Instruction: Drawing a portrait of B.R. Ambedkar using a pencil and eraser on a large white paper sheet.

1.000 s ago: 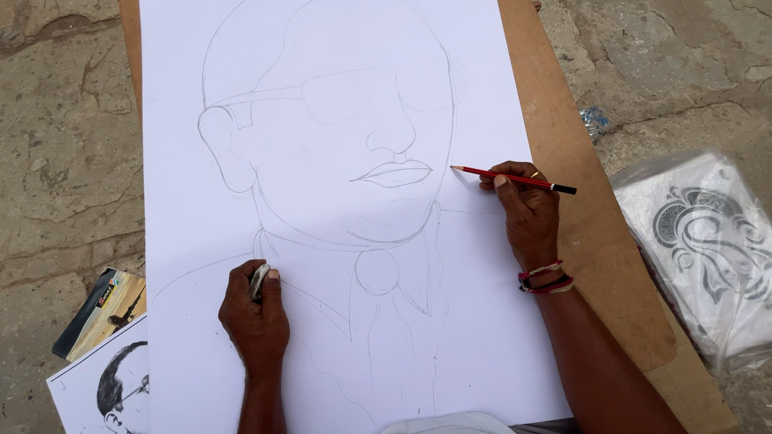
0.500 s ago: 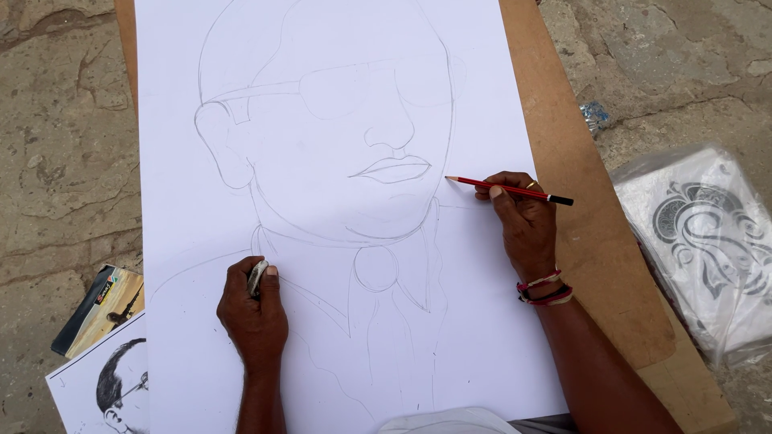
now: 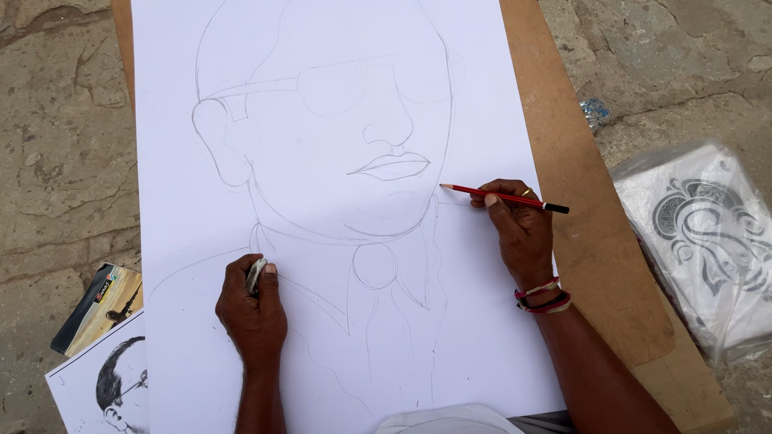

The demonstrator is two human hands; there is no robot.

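Observation:
A large white sheet [image 3: 322, 201] with a faint pencil portrait lies on a brown board [image 3: 595, 241]. My right hand [image 3: 519, 229] holds a red pencil [image 3: 503, 197] nearly level, its tip at the drawn jaw line right of the mouth. My left hand [image 3: 251, 309] rests as a fist on the lower left of the sheet, closed around a small grey eraser [image 3: 256, 273] near the drawn collar.
A printed black-and-white portrait sheet [image 3: 104, 386] and a small dark pencil box [image 3: 92, 309] lie at lower left on the stone floor. At right a clear plastic bag [image 3: 708, 241] holds black-and-white artwork. A crumpled wrapper [image 3: 593, 111] lies beyond the board.
My right hand and the pencil have shifted slightly left, bringing the tip to the jaw line. My left hand has stayed put on the eraser.

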